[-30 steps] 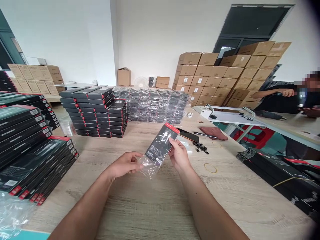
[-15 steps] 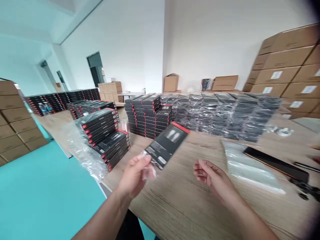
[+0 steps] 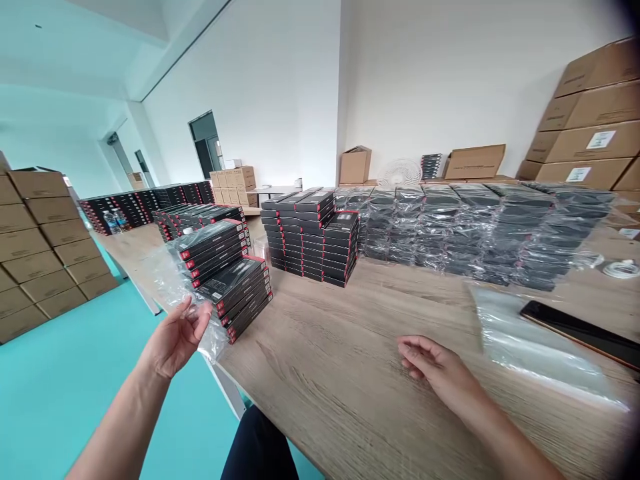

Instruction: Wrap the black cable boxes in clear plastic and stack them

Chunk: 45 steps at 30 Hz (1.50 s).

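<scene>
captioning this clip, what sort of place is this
Probably a packing or storage workroom: stacked cardboard cartons, piles of black boxes, and plastic-wrapped boxes lined up on a table.

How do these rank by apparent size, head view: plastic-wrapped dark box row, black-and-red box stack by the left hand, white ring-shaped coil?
1. Plastic-wrapped box row
2. Box stack by the left hand
3. White coil

Open tabletop [image 3: 325, 360] runs between the left hand [image 3: 175, 337] and right hand [image 3: 433, 363] at lower centre, blocked by stacked black boxes [image 3: 240, 283] left of centre, plastic-wrapped boxes [image 3: 440, 227] across mid-right, and a phone [image 3: 583, 331] at the right edge.
</scene>
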Each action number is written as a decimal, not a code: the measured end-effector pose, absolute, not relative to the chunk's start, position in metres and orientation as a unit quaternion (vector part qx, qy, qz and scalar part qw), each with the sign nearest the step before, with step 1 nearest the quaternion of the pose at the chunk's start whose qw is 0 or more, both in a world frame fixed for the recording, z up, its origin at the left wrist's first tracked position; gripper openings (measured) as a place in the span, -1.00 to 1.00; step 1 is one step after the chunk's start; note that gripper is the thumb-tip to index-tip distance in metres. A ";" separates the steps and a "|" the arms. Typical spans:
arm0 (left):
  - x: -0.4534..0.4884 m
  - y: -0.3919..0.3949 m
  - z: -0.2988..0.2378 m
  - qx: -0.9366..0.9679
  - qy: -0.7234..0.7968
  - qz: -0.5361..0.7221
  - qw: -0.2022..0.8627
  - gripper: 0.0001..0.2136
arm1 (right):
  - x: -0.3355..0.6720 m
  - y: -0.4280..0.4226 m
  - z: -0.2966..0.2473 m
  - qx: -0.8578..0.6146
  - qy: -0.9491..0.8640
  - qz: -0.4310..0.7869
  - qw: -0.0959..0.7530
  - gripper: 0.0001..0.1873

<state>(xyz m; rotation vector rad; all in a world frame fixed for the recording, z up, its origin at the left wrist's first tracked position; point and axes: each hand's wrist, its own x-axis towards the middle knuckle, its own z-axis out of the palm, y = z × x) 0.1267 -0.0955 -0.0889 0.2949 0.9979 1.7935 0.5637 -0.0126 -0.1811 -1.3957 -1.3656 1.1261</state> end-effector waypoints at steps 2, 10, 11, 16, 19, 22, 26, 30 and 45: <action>0.131 -0.103 -0.101 0.120 0.413 0.758 0.490 -0.83 | 0.565 -0.012 -0.183 -0.562 -0.562 0.443 0.416 -0.56; 0.202 -0.144 -0.145 0.395 0.453 0.729 0.326 -0.84 | 0.562 -0.018 -0.182 -0.580 -0.616 0.390 0.364 -0.60; 0.214 -0.137 -0.139 0.459 0.458 0.689 0.325 -0.87 | 0.561 -0.019 -0.182 -0.581 -0.624 0.377 0.362 -0.61; 0.280 -0.034 -0.076 0.662 0.387 0.596 0.236 -0.86 | 0.559 -0.022 -0.182 -0.573 -0.646 0.333 0.378 -0.65; 0.318 0.050 -0.048 0.740 0.370 0.551 0.109 -0.77 | 0.561 -0.023 -0.185 -0.560 -0.644 0.333 0.402 -0.64; 0.347 0.112 -0.042 0.806 0.404 0.428 -0.069 -0.52 | 0.563 -0.024 -0.189 -0.559 -0.618 0.354 0.425 -0.56; 0.359 0.141 -0.056 0.840 0.416 0.297 -0.181 -0.44 | 0.563 -0.026 -0.194 -0.545 -0.559 0.406 0.476 -0.60; 0.361 0.117 -0.074 0.852 0.338 0.332 -0.222 -0.59 | 0.563 -0.026 -0.194 -0.517 -0.510 0.445 0.525 -0.60; 0.428 0.003 -0.157 0.594 0.336 0.522 0.512 -0.45 | 0.588 -0.027 -0.171 -0.421 -0.365 0.553 0.620 -0.63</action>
